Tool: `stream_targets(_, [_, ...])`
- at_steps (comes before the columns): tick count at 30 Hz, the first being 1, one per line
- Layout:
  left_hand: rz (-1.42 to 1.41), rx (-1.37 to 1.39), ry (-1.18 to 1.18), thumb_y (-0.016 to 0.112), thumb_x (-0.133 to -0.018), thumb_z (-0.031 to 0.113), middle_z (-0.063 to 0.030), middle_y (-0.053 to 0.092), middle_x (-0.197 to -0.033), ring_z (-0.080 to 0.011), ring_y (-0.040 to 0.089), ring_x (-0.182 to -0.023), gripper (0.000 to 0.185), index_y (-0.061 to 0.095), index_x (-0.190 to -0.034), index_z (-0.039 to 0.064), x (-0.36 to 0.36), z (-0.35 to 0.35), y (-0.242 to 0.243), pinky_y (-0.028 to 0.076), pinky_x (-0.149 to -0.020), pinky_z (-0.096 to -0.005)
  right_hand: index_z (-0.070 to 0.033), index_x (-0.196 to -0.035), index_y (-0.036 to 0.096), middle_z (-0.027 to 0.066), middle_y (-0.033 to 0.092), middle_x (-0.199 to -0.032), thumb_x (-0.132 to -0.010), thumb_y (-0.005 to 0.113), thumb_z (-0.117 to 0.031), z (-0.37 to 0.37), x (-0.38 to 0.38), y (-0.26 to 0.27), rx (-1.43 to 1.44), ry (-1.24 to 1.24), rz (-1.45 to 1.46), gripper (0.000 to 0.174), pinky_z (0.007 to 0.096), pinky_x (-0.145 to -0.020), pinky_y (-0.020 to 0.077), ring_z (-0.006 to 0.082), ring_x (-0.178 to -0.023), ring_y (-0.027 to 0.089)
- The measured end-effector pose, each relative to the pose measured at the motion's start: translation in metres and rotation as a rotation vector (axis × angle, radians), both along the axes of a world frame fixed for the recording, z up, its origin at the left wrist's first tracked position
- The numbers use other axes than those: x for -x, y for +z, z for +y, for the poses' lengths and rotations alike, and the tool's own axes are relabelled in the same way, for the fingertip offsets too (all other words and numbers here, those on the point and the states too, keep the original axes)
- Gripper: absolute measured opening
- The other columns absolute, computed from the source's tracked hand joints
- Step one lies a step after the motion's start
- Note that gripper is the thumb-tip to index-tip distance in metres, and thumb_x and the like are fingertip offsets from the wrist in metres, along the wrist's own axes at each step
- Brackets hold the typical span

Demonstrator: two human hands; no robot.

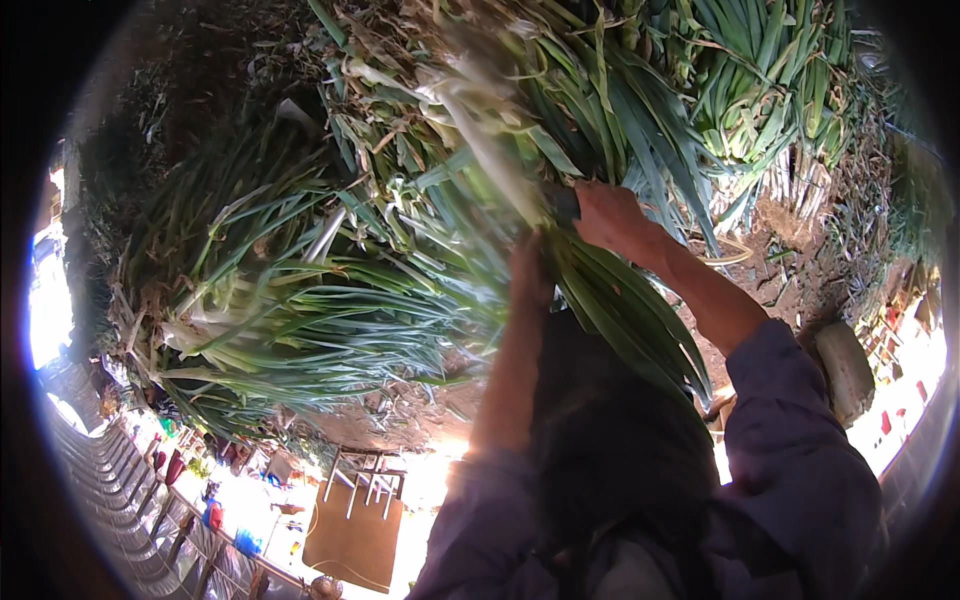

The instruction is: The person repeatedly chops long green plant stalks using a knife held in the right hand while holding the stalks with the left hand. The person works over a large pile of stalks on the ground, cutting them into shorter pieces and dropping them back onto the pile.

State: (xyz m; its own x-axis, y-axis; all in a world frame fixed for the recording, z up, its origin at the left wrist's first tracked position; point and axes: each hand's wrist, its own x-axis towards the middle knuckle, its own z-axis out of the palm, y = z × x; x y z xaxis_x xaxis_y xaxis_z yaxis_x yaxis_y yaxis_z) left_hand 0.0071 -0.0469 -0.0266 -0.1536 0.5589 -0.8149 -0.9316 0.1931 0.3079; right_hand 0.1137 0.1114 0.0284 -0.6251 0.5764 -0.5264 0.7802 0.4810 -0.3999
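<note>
In the middle of the head view, my left hand [531,262] is closed around the stem of a leek [502,169]. Its pale, motion-blurred shank points away from me, and its green leaves [619,315] hang back over my dark clothing. Just to the right, my right hand [611,217] is closed on a dark object [564,203] beside the stem; too little of it shows to tell what it is. A large heap of leeks [360,315] lies to the left of my hands, roots outward, and more long green leaves [637,112] lie beyond my right hand.
Bundled leeks [795,165] with white shanks and roots stand at the upper right. Dry leaf litter [225,45] covers the upper left. A pale curved tube or cord [731,255] lies on bare soil [780,281]. A worn block [845,371] is at right, an upturned-looking table [352,525] at lower left.
</note>
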Motion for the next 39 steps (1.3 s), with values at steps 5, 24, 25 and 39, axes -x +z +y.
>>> stream_targets(5, [0.014, -0.070, 0.001, 0.061, -0.102, 0.025, -0.0110, 0.062, -0.122, -0.0274, 0.064, -0.106, 0.037, 0.053, -0.133, 0.007, 0.006, 0.001, 0.016, 0.058, -0.087, -0.0437, 0.003, -0.097, 0.066, 0.0237, 0.074, -0.092, -0.083, 0.065, -0.020, 0.033, 0.064, -0.029, -0.027, -0.018, 0.103, 0.027, 0.0500, -0.077, 0.0589, 0.0411, -0.086, 0.074])
stream_targets(24, [0.429, 0.292, -0.247, 0.075, -0.088, 0.018, -0.0053, 0.062, -0.091, -0.0163, 0.060, -0.073, 0.032, 0.063, -0.115, 0.005, -0.045, 0.042, -0.083, 0.049, -0.060, -0.0315, -0.005, -0.117, 0.065, 0.0273, 0.072, -0.101, -0.086, 0.067, -0.025, -0.012, -0.140, -0.036, 0.439, -0.439, -0.130, 0.037, 0.0511, -0.085, 0.0547, 0.0425, -0.095, 0.072])
stream_targets(25, [0.517, 0.302, -0.202, 0.075, -0.090, 0.019, -0.0042, 0.062, -0.085, -0.0148, 0.059, -0.065, 0.027, 0.064, -0.110, 0.005, -0.052, 0.045, -0.088, 0.049, -0.053, -0.0310, -0.005, -0.116, 0.064, 0.0284, 0.071, -0.103, -0.086, 0.067, -0.023, -0.020, -0.154, -0.037, 0.387, -0.441, -0.147, 0.036, 0.0515, -0.086, 0.0541, 0.0438, -0.098, 0.070])
stream_targets(39, [0.437, 0.417, -0.335, 0.078, -0.085, 0.018, -0.0079, 0.062, -0.093, -0.0185, 0.060, -0.076, 0.037, 0.061, -0.114, 0.003, -0.008, 0.064, -0.081, 0.049, -0.061, -0.0367, -0.003, -0.119, 0.064, 0.0275, 0.070, -0.106, -0.086, 0.063, -0.021, -0.024, -0.156, -0.046, 0.395, -0.492, 0.044, 0.037, 0.0548, -0.090, 0.0517, 0.0483, -0.103, 0.067])
